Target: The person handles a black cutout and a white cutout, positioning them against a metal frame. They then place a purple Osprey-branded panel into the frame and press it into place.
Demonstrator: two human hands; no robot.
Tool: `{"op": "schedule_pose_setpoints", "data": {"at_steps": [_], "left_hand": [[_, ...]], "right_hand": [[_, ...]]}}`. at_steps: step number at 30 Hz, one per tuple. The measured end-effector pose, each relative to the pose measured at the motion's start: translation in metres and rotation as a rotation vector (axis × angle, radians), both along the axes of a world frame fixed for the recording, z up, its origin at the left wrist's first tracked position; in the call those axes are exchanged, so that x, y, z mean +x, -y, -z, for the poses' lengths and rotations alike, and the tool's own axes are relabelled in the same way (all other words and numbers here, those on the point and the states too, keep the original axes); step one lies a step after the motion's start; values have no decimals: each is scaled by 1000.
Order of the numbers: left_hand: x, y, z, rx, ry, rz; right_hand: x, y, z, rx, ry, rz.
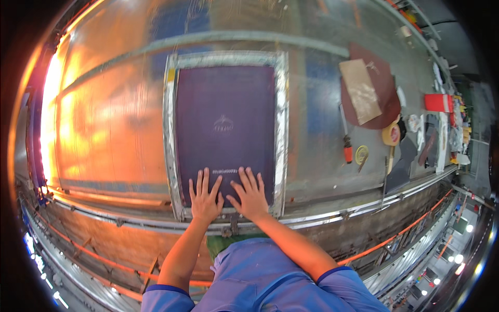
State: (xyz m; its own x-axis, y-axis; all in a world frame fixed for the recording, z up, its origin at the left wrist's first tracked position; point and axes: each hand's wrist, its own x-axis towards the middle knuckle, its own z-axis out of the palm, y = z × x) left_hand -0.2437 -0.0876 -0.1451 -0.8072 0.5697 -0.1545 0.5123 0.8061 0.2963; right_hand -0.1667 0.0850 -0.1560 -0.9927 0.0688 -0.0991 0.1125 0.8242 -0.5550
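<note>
A metal-framed printing screen [282, 119] lies flat on the long table in front of me. Its dark purple mesh [223, 93] carries a small pale emblem in the middle and a short line of lettering lower down. Both hands rest at the near end of the mesh, palms down. My left hand [206, 197] has its fingers spread, tips just below the lettering on the left. Beside it my right hand [250, 195] also lies with fingers spread, its tips near the lettering's right end. The thumbs almost touch. Neither hand holds anything.
To the right lie a dark red sheet [382, 88], a tan board [359, 91], a roll of tape [391, 134], a red-handled tool [348, 148] and a red box [438, 102]. A metal rail [332, 215] runs along the table's near edge. Bright orange light glows at left.
</note>
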Motion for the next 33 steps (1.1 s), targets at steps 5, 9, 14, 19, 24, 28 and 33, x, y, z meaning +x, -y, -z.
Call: {"op": "schedule_pose_setpoints", "data": {"at_steps": [5,9,14,19,24,28,33], "left_hand": [[4,6,1,-40,-10,30],[4,6,4,-65,-29,32],[8,8,7,-48,-64,34],[10,1,3,-58,-79,35],[15,7,14,-10,-107,12],[12,5,13,-8,-108,22],[3,5,0,34,-68,35]], "right_hand": [[-1,-3,-1,-12,-5,-8],[-1,-5,2,-54,-64,17],[-5,-17,0,-62,-155,34],[8,-18,1,-265,-237,133],[6,-89,-44,-633,-288,414],[12,-243,-2,266,-508,843],[28,-324,26,443,-190,781]]}}
